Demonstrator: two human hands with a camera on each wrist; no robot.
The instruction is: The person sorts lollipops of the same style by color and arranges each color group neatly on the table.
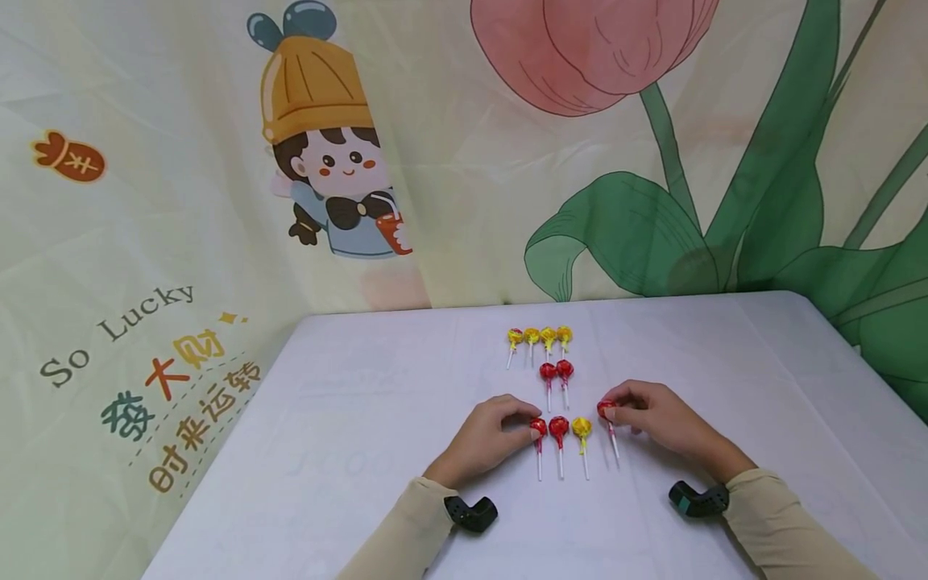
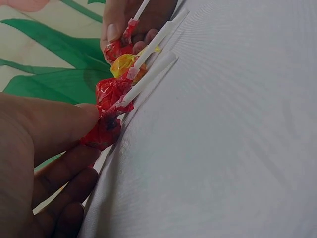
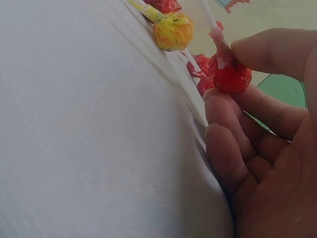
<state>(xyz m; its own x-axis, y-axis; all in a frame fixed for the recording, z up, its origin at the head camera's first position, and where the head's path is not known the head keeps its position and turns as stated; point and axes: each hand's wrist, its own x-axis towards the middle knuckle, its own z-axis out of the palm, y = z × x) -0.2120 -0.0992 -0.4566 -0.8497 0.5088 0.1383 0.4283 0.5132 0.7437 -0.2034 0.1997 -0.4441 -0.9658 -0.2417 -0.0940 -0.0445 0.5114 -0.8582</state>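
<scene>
My left hand (image 1: 484,435) pinches the candy head of a red lollipop (image 1: 539,425) at the left end of the nearest row. In the left wrist view, its thumb and forefinger meet that red wrapper (image 2: 103,133). To the right lie another red lollipop (image 1: 559,429) and a yellow lollipop (image 1: 582,429), white sticks pointing toward me. Just right of the yellow one, my right hand (image 1: 663,415) grips a second red lollipop (image 1: 605,408) by its head, stick slanting down. The right wrist view shows its wrapped head (image 3: 231,77) between thumb and fingers.
Farther back on the white-covered table (image 1: 377,387) lie two red lollipops (image 1: 565,370) side by side. Behind them is a row of several mostly yellow lollipops (image 1: 548,337). A printed cloth backdrop (image 1: 464,201) hangs behind the table's far edge.
</scene>
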